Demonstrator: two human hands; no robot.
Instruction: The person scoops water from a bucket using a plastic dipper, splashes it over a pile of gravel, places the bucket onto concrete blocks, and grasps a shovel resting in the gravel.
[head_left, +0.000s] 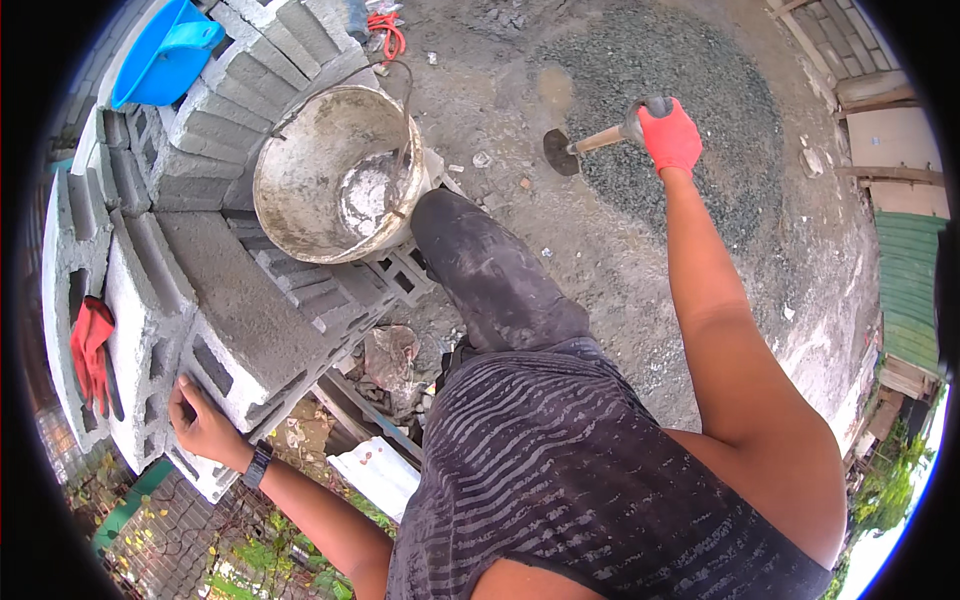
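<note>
My right hand [670,138], in a red and grey work glove, is closed around the handle end of a shovel [601,139]. Its short-looking wooden shaft runs down to a dark blade [560,152] by the edge of a gravel pile [680,80]. My bare left hand [208,432], with a dark watch on the wrist, rests against the side of stacked concrete blocks [255,300]. Its fingers are partly bent and apart, holding nothing. Near it, a loose red glove [92,355] lies over a block.
A stained bucket [340,180] with grey residue stands on blocks beside my knee. A blue plastic dipper [172,55] sits on the blocks at far left. Red cord [388,35] lies on the ground behind the bucket. Green corrugated sheeting [910,285] borders the right side.
</note>
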